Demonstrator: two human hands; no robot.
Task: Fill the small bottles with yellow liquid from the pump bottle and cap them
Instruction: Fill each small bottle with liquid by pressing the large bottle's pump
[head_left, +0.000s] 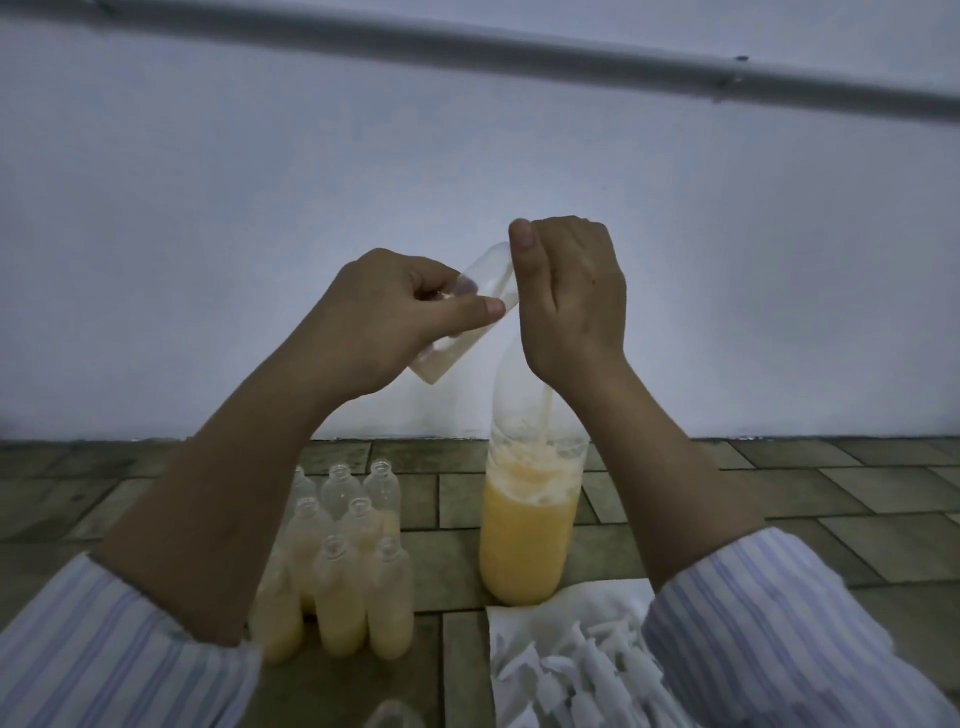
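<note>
A tall clear pump bottle (527, 540), about half full of yellow liquid, stands on the tiled surface at centre. My right hand (569, 301) curls over its top, hiding the pump head. My left hand (384, 317) holds a small clear bottle (470, 322) tilted, its mouth up against my right hand. A little pale liquid lies in its lower end. Below my left forearm stands a cluster of small bottles (340, 587), all uncapped; the near ones hold yellow liquid, the far ones look mostly empty.
A white paper towel (566, 603) lies at lower right with several white caps (576, 675) on it. A clear rounded object (392, 717) shows at the bottom edge. A pale wall rises behind the tiled surface, and a grey pipe (519, 52) crosses it high up.
</note>
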